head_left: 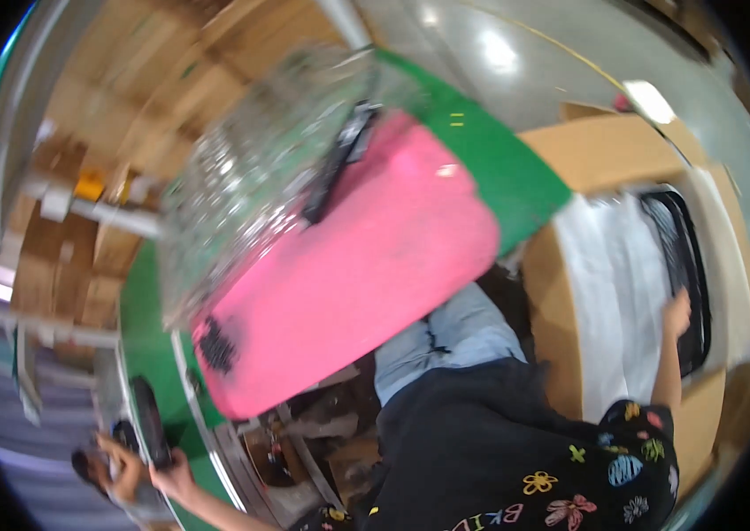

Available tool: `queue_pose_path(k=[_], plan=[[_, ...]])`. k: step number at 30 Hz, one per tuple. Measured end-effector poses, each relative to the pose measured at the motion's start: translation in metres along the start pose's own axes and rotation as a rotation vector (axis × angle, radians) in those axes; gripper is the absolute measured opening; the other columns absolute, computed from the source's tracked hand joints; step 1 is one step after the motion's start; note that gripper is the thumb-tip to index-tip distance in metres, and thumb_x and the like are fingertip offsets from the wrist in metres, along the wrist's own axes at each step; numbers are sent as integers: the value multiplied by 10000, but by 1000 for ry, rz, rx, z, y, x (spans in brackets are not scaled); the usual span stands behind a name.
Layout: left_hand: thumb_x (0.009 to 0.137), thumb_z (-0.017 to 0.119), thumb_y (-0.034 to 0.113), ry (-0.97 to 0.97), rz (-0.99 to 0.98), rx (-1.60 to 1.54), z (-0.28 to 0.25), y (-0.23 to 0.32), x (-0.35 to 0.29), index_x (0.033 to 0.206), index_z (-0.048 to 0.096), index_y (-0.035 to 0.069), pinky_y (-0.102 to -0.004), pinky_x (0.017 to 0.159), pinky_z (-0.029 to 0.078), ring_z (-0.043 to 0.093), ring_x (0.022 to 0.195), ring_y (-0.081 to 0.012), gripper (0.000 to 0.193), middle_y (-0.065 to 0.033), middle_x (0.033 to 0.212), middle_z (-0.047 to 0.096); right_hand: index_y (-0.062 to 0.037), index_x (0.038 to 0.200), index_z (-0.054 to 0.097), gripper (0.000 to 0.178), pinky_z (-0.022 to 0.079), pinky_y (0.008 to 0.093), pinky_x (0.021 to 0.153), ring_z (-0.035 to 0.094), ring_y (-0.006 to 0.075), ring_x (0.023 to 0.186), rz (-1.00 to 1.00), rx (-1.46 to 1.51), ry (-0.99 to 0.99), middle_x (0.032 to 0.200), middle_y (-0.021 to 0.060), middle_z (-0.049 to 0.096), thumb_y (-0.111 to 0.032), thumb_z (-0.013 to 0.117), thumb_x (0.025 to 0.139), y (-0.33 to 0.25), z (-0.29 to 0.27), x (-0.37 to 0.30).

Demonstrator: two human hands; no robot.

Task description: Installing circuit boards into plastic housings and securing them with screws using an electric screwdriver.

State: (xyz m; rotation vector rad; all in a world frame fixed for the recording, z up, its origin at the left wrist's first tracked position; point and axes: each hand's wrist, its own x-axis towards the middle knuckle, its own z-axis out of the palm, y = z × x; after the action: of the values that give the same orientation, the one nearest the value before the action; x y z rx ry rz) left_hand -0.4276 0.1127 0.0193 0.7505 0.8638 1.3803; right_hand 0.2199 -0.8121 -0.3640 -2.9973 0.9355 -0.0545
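Note:
At the lower left, my left hand (173,476) is closed around the lower end of a long black rounded part (150,420), held over the green table. My right arm reaches into an open cardboard box on the right. There my right hand (677,314) has its fingers bent over the inner edge of a black-rimmed flat piece (698,274), which stands on edge among white foam sheets (609,292). Blur hides the fingertips. Between my arms, a pink mat (366,265) lies over the table's near edge.
Crumpled clear plastic (251,168) and a black elongated tool or part (335,168) lie on the green table (481,133). Brown flaps of the cardboard box (605,150) spread outward. Another person (118,473) is at the far left. Stacked cartons (136,62) stand behind.

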Motion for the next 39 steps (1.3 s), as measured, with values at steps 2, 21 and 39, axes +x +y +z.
queue_pose_path(k=[2, 21, 39], plan=[[888, 563, 187, 61, 24, -57, -12, -15, 16, 1042, 628, 36, -420, 726, 491, 608, 870, -262, 225, -110, 938, 657, -126, 1318, 543, 426, 514, 527, 932, 590, 386, 1176, -50, 24, 35, 1322, 137, 590, -270, 628, 926, 33, 16, 12], [920, 672, 225, -1332, 330, 933, 349, -153, -120, 1381, 486, -28, -402, 1029, 448, 567, 1226, -303, 558, -189, 1327, 584, 44, 962, 576, 180, 491, 421, 712, 593, 390, 790, -1561, 513, 492, 895, 207, 590, 65, 629, 791, -240, -349, -163], [831, 695, 101, -1158, 615, 1056, 325, -251, -56, 906, 668, 2, -470, 732, 513, 629, 851, -347, 128, -143, 876, 640, -82, 1307, 510, 424, 414, 453, 1044, 474, 310, 1254, -2279, 481, -48, 1336, 151, 498, -197, 610, 911, -807, -424, -523]])
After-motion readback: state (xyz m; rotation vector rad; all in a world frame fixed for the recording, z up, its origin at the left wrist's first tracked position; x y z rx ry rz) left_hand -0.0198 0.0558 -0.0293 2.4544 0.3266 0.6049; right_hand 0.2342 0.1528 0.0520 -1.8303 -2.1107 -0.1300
